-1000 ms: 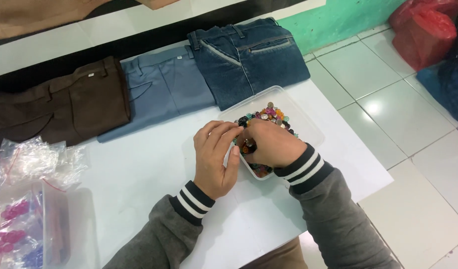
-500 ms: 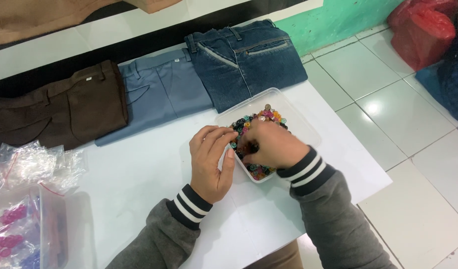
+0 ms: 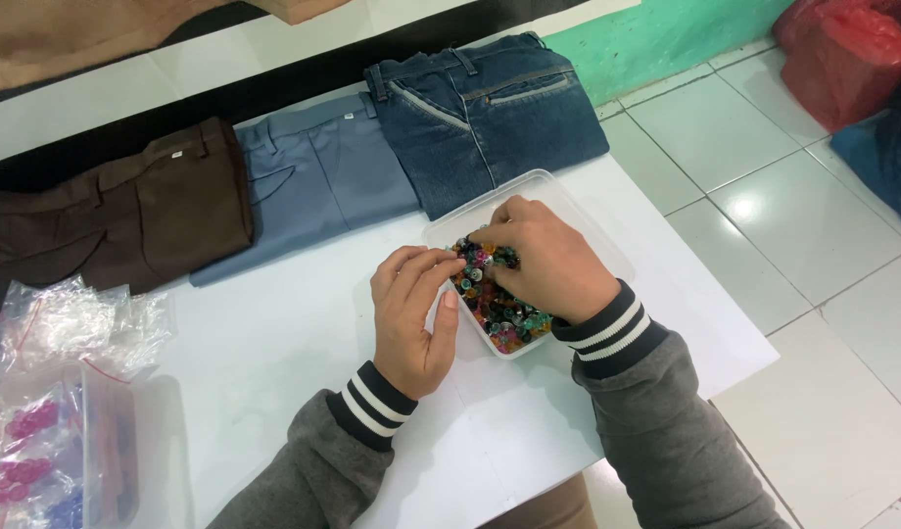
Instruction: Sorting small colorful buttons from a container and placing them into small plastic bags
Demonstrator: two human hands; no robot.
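A clear plastic tray (image 3: 539, 184) full of small multicoloured beads (image 3: 504, 318) sits on the white table (image 3: 274, 343). My right hand (image 3: 544, 260) lies over the bead pile with its fingers bent down into the beads. My left hand (image 3: 411, 313) rests against the tray's left rim, its fingertips touching the beads by my right fingers. Whether a bead is pinched between the fingers is hidden. Both wrists wear grey sleeves with black-and-white striped cuffs.
Three folded trousers lie along the table's far side: brown (image 3: 118, 211), light blue (image 3: 323, 176), dark denim (image 3: 490, 118). Clear plastic bags (image 3: 69, 323) and a box with pink and blue pieces (image 3: 39, 460) sit at the left. Tiled floor and a red bag (image 3: 842, 59) are to the right.
Both hands stay at the tray. My right hand has shifted slightly across the bead pile, and my left fingers have closed in toward the beads.
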